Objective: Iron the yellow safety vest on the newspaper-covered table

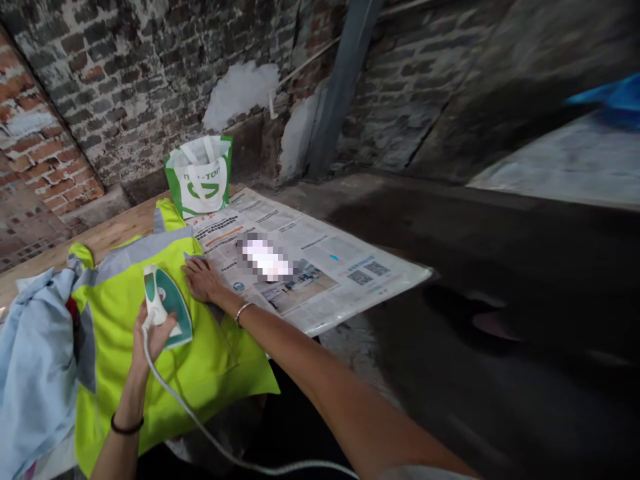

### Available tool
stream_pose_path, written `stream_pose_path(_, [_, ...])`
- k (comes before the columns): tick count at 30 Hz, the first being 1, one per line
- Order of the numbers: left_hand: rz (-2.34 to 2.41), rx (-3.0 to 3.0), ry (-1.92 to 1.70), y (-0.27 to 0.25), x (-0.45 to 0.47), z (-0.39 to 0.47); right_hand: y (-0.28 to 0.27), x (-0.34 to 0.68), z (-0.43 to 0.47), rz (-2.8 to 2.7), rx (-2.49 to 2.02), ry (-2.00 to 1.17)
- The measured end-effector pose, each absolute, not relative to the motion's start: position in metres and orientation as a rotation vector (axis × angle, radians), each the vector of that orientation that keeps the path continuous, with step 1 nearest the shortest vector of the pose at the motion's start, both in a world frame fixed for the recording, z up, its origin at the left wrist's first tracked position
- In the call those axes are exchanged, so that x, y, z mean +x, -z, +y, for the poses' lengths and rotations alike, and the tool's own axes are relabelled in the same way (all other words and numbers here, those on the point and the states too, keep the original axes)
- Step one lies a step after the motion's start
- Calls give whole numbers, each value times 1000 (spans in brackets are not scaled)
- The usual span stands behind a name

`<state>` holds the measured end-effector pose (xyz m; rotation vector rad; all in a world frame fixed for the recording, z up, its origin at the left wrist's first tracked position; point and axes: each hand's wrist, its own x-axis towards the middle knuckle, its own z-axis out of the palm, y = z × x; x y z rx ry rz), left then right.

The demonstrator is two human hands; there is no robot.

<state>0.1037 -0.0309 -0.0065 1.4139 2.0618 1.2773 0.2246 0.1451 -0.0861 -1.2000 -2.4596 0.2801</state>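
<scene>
A bright yellow-green vest (150,373) with grey bands is spread over the table, its lower edge hanging over the front. My left hand (150,330) is wrapped round the handle of a white and teal clothes iron (175,310), which rests on the vest. The iron's white cord (200,427) runs down from its rear and off to the right. My right hand (203,279) lies flat on the vest's right side, fingers stretched out, holding nothing. Part of the vest lies hidden under the iron and both hands.
Newspaper sheets (345,253) cover the table's right part, with a blurred-out bright object (267,259) on them. A green and white bag (200,177) stands at the back. Light blue cloth (37,373) hangs at the left. Brick wall (135,80) and a grey post (345,80) rise behind.
</scene>
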Motion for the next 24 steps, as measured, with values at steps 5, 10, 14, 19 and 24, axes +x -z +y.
stream_pose_path(5, [1990, 1448, -1253, 7, 118, -54, 82, 225, 145, -2471, -1202, -291])
stream_pose_path(10, [2014, 1422, -1316, 2, 103, 6, 82, 245, 144, -2575, -1086, -299])
stream_pose_path(14, [2064, 1383, -1346, -3, 88, 58, 92, 267, 136, -2558, -1063, -308])
stream_pose_path(19, [2099, 1376, -1327, -2, 81, 72, 93, 272, 131, -2532, -1111, -366])
stream_pose_path(24, [2090, 1394, -1281, 3, 102, 30, 86, 270, 132, -2516, -1102, -365])
